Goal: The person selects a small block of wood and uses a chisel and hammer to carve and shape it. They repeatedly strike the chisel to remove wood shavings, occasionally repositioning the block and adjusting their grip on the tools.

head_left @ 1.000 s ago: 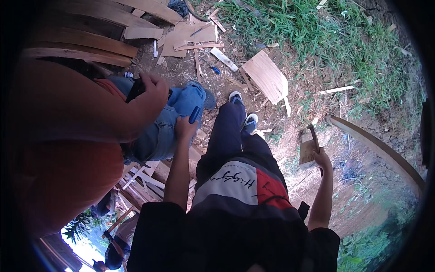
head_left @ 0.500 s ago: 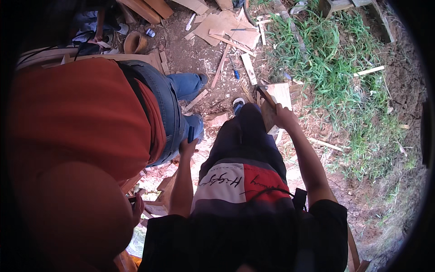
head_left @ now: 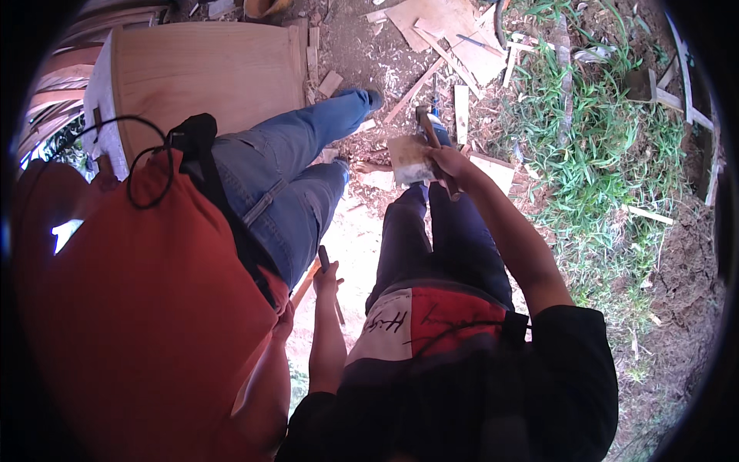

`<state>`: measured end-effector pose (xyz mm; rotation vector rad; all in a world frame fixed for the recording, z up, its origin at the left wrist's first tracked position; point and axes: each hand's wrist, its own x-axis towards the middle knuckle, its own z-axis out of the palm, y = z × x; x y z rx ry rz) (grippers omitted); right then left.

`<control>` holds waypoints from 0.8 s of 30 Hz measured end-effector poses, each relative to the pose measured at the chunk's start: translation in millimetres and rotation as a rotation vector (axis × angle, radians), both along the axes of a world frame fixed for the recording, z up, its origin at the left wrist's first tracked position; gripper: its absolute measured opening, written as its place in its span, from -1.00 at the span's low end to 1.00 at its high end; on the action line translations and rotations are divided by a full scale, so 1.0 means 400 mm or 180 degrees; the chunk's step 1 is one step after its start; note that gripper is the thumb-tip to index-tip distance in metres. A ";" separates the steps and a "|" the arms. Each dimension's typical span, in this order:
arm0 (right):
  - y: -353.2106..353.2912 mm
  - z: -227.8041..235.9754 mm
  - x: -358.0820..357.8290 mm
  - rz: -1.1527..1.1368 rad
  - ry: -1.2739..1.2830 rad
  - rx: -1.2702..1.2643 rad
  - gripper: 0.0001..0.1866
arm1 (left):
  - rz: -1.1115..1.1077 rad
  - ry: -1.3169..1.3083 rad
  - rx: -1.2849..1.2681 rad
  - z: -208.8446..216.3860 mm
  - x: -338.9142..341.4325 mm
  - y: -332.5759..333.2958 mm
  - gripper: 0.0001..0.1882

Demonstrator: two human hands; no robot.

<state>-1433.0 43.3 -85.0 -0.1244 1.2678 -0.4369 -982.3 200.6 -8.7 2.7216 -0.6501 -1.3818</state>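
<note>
My right hand (head_left: 448, 163) is closed on a hammer (head_left: 433, 132), its wooden handle running down past my fingers and its head at the top. The same hand also grips the edge of a small pale wooden board (head_left: 408, 160), above my legs. My left hand (head_left: 328, 279) is at my left side, closed around a narrow tool that looks like a chisel (head_left: 323, 257). Its dark handle points up and its thin shaft runs down along my wrist. Close by on the left, a person in an orange top (head_left: 146, 285) bends over, with one hand (head_left: 283, 319) near my left forearm.
A large curved wooden panel (head_left: 208, 81) stands at the upper left. Wood offcuts (head_left: 462, 112) and a thin flat sheet (head_left: 469, 50) lie on the dirt among shavings. Grass (head_left: 608, 138) grows on the right. A dark cable (head_left: 146, 123) loops near the person.
My view has shifted and the person beside me has moved, uncovering the large panel. The hammer and small board have come up and left in my right hand. My left hand keeps its tool.
</note>
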 end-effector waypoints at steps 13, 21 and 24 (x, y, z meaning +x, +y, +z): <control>-0.110 -0.251 -0.051 -0.0796 0.0454 0.0817 -0.66 | 0.0324 0.0079 0.0011 -0.110 -0.251 -0.136 -0.49; -0.155 -0.438 0.180 0.0730 0.0704 0.0720 -0.60 | -0.0066 -0.2424 -0.1823 -0.540 0.110 -0.069 -0.53; -0.167 -0.568 0.285 0.1205 0.0202 0.0211 -0.61 | -0.1093 -0.3911 -0.1863 -0.586 0.156 -0.048 -0.53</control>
